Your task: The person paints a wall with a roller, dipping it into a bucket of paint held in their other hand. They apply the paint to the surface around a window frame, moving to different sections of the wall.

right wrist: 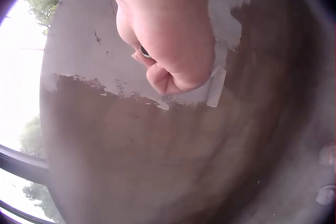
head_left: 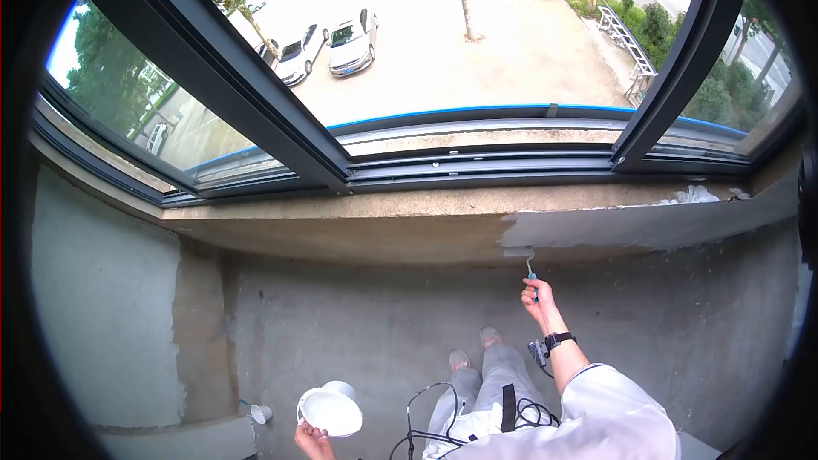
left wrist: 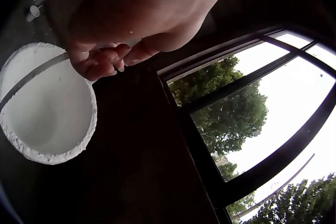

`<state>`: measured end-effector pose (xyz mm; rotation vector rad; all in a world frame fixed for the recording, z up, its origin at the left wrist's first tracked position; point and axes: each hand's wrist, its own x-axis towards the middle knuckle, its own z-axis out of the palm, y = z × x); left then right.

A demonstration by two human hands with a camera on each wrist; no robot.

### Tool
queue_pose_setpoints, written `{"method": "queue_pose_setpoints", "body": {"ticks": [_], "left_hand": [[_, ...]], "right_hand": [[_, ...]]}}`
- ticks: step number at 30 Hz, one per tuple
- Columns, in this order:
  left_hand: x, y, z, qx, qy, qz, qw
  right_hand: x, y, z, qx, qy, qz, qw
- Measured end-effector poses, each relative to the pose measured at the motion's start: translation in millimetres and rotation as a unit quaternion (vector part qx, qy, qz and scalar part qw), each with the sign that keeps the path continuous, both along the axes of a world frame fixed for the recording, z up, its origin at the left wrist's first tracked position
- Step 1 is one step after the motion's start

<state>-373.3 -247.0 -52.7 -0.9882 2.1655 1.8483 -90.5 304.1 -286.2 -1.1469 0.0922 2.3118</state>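
My right hand (head_left: 538,300) grips the blue handle of a small paint roller (head_left: 516,251). The roller's sleeve lies against the wall below the window, at the edge of the light painted area (head_left: 579,228). In the right wrist view, the curled fingers of the right hand (right wrist: 173,45) hide the handle, and the white roller sleeve (right wrist: 217,88) shows beside them. Low in the head view, my left hand (head_left: 313,441) holds a white bucket (head_left: 348,390) by its bail handle. From the left wrist, the bucket (left wrist: 88,134) shows white paint inside and a crusted rim.
A dark window frame (head_left: 477,169) and rough sill (head_left: 383,203) run above the wall. A small white cup (head_left: 261,414) is on the floor at left. Black cables (head_left: 413,426) hang at the person's waist, and their feet (head_left: 490,336) stand near the wall.
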Motion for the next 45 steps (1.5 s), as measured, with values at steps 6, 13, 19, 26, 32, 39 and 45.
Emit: {"method": "queue_pose_setpoints", "body": {"ticks": [6, 13, 19, 26, 32, 39, 45], "left_hand": [[5, -8, -12, 0.035, -0.027, 0.006, 0.999], [-2, -14, -42, 0.062, 0.029, -0.006, 0.998], [-25, -4, -66, 0.113, 0.054, -0.022, 0.992], [-46, 23, -87, 0.162, 0.059, -0.056, 0.983], [-35, 79, -46, 0.183, 0.053, -0.095, 0.977], [-42, 103, -48, 0.2, 0.045, -0.121, 0.971], [-38, 97, -50, 0.194, 0.042, -0.13, 0.971]], "right_hand": [[22, -2, -2, 0.012, 0.013, 0.023, 1.0], [47, -6, 61, 0.044, 0.03, 0.023, 0.998], [76, -13, 123, 0.081, 0.071, 0.011, 0.994], [101, -41, 212, 0.201, 0.086, 0.027, 0.976], [115, -56, 273, 0.231, 0.102, 0.011, 0.968], [111, -72, 296, 0.226, 0.115, -0.019, 0.967], [109, -66, 279, 0.24, 0.087, -0.033, 0.966]]}}
